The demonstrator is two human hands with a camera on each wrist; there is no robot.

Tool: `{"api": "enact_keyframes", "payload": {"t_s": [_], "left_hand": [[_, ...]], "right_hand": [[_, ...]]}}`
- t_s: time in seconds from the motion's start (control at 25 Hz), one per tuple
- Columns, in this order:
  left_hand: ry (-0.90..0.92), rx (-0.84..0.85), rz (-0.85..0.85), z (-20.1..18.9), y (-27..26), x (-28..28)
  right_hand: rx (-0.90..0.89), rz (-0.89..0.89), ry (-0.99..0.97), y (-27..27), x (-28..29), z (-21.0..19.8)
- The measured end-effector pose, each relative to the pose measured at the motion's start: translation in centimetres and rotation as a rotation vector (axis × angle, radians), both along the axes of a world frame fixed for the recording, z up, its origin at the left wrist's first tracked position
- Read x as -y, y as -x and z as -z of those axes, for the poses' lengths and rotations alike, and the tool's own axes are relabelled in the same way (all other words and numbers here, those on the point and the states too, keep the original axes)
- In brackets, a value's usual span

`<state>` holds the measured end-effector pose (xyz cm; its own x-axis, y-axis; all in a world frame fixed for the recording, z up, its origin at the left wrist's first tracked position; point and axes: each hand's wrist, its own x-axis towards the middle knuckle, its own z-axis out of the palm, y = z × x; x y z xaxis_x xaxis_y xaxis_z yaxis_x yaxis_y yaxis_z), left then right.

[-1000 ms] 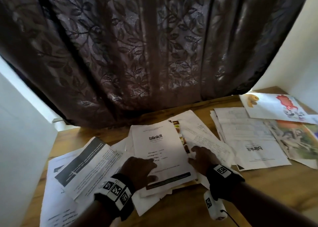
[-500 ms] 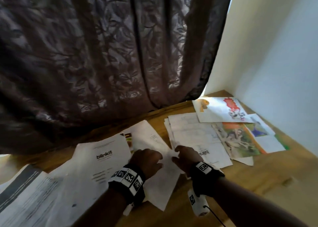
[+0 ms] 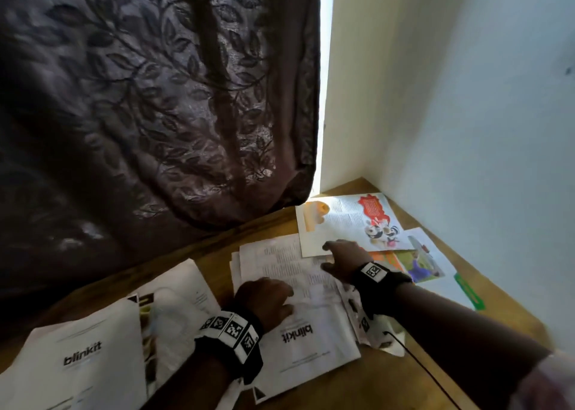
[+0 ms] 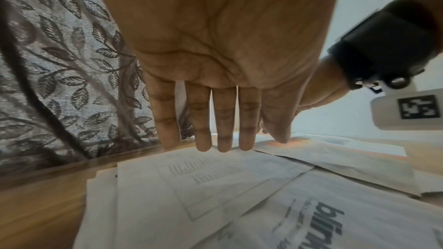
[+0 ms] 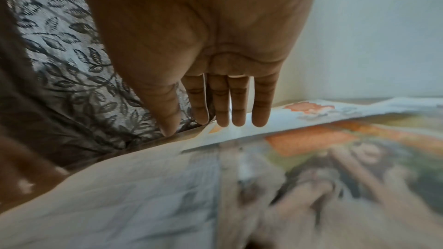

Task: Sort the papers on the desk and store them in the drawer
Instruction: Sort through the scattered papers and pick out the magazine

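We are working through the papers spread over the desk [image 3: 214,254], and no drawer is showing in any view, so storing looks some way off. Our left hand [image 3: 264,297], at lower centre of the head view, is hovering over or resting on the printed sheets [image 3: 289,272] beside the upside-down blinkit sheet [image 3: 311,344]; its fingers [image 4: 224,120] are stretched out straight in the wrist view, gripping nothing. Our right hand [image 3: 343,257] is reaching toward the right of centre, at the near edge of the cartoon page [image 3: 348,220], fingers [image 5: 237,101] likewise extended and released, tips just above the paper.

We are judging this step to be gathering like with like: plain printed sheets in one stack, the coloured pages [image 3: 417,263] at the right edge in another. To do it well, we are keeping one palm flat as an anchor so the pile is not fanning out while the other hand is sliding a single sheet free. Another blinkit sheet [image 3: 81,356] is waiting at lower left.
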<state>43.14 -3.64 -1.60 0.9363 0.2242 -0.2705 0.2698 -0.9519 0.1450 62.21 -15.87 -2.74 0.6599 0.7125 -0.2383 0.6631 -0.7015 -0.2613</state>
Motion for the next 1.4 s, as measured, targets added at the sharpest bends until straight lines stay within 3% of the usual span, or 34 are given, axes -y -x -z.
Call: {"api": "enact_keyframes", "payload": {"t_s": [0.16,0.32,0.52,0.68,0.76,0.92,1.08,1.16,1.28,1.4], "left_hand": [[0.024,-0.004,-0.006,0.1,-2.3,-0.1],[0.043,-0.014,-0.048,0.3,-3.3,-0.5],[0.052,-0.056,-0.078,1.2,-3.7,-0.7],[-0.019,0.015,-0.076,0.4,-4.0,-0.4],[0.123,0.080,-0.184,-0.4,-3.6,-0.5],[0.582,0.252,-0.494,-1.0,-2.1,-1.9],[0.979,0.488,-0.771,-0.7,-0.2,-3.6],[1.084,0.565,-0.833,0.3,1.5,-5.2],[1.225,0.588,-0.877,2.3,4.9,-8.1],[1.247,0.637,-0.958,3.2,8.8,-9.9]], "right_hand": [[0.113,-0.079,0.130,-5.0,-0.7,0.9],[0.108,-0.205,0.264,-7.7,-1.3,2.6],[0.227,-0.364,0.289,-8.3,-1.6,2.3],[0.308,-0.318,0.225,-8.2,-1.3,0.2],[0.344,-0.287,0.138,-7.2,-1.1,-0.8],[0.399,-0.280,-0.047,-3.3,-1.0,-2.1],[0.298,-0.332,-0.267,1.8,-0.7,-2.0],[0.259,-0.402,-0.392,4.8,-0.5,-1.5],[0.317,-0.432,-0.365,9.1,-0.2,-0.2],[0.290,-0.236,-0.362,12.1,-0.5,0.2]]}}
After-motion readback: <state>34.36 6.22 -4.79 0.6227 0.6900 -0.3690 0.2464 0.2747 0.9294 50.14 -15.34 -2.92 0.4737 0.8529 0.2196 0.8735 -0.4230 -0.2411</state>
